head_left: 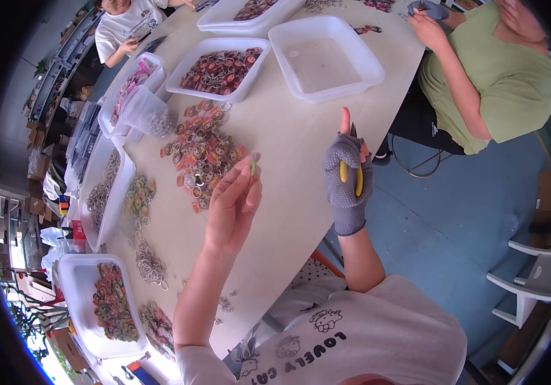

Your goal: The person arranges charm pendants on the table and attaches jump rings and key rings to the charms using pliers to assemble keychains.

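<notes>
My left hand [232, 205] is raised over the table with thumb and fingertips pinched on a small green piece [253, 169], too small to make out fully. Beside it lies a heap of orange and red keychain charms [202, 151] with metal rings. My right hand [348, 183], in a grey dotted glove with bare fingertips, is closed around pliers with yellow handles [359, 181]. The dark tip of the pliers points up, and the thumb sticks up next to it. The two hands are apart, the right one near the table's edge.
White bins hold red charms [186, 90], metal rings [93, 228] and more charms [99, 350]. A bare white bin [323, 90] stands farther back. Loose split rings [150, 264] and green charms [139, 196] lie at left. Co-workers sit at right [513, 96] and far left [125, 32].
</notes>
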`<act>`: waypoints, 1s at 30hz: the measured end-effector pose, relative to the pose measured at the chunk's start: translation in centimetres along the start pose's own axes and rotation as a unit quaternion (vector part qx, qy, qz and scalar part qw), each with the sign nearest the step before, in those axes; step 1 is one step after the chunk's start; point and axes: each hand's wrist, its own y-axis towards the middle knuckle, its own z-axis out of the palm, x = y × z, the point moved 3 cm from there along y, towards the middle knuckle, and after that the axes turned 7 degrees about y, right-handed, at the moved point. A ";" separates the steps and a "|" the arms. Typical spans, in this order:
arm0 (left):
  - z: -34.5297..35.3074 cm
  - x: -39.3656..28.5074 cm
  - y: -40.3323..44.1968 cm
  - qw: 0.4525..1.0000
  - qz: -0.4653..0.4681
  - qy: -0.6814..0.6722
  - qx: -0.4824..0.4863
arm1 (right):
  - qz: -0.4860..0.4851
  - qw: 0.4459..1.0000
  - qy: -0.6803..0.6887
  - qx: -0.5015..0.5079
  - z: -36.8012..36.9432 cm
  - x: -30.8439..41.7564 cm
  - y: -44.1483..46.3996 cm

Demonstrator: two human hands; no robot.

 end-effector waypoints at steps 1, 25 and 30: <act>0.0 0.0 0.0 1.000 0.000 0.001 0.000 | 0.000 1.000 0.003 0.001 0.1 0.0 0.0; -0.6 -1.9 -4.8 0.998 0.046 0.046 -0.023 | 0.144 0.831 -0.538 0.004 -2.7 -5.8 -1.9; -7.1 -5.3 -12.0 0.978 0.175 0.053 -0.098 | 0.208 0.115 -0.962 0.135 -5.0 -8.7 -3.1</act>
